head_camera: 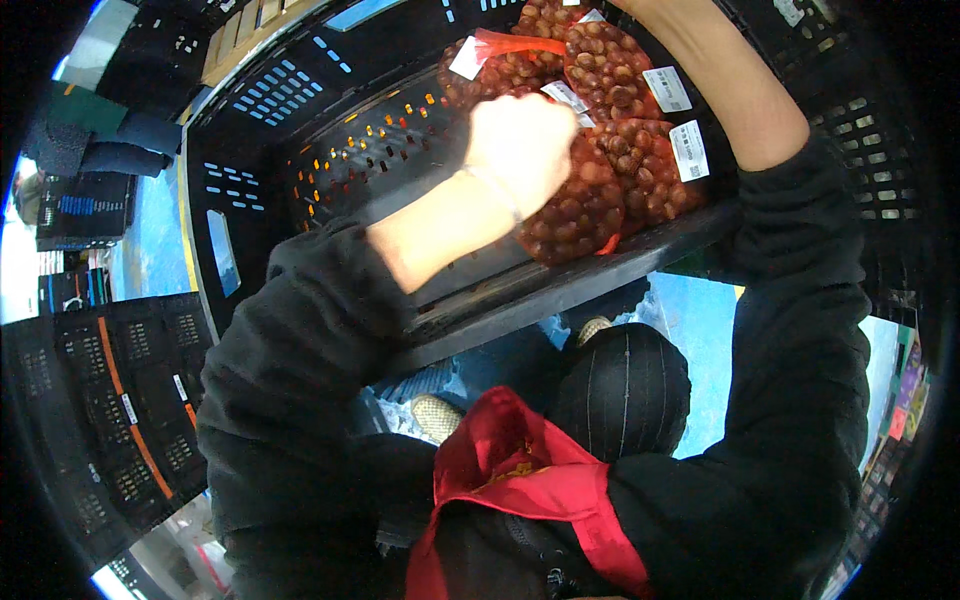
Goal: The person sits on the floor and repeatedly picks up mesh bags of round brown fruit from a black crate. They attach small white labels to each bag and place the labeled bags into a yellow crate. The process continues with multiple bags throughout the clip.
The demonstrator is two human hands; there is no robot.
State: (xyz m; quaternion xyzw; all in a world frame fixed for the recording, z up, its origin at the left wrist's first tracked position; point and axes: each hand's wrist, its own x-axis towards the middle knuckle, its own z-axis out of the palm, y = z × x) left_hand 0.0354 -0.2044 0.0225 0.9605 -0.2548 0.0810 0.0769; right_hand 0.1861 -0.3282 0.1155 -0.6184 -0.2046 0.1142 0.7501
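Observation:
Red mesh bags of chestnuts (649,169) with white printed labels lie at the right end of a large black plastic crate (540,296). My left hand (521,146) is over the bags, its back towards the camera and its fingers bent down out of sight; whether it grips a bag cannot be told. Beneath its wrist side lies another chestnut bag (574,217). My right forearm reaches across the crate's right side to the top edge of the picture, where my right hand (634,4) is almost wholly cut off. A red mesh bag end (521,43) lies on the upper bags.
Black perforated crates (97,420) with orange strips stand at the left. Dark folded cloth (124,154) rests on a crate further up. Another perforated crate wall (866,165) rises at the right. The floor (694,322) is blue. A red apron (517,480) hangs at my chest.

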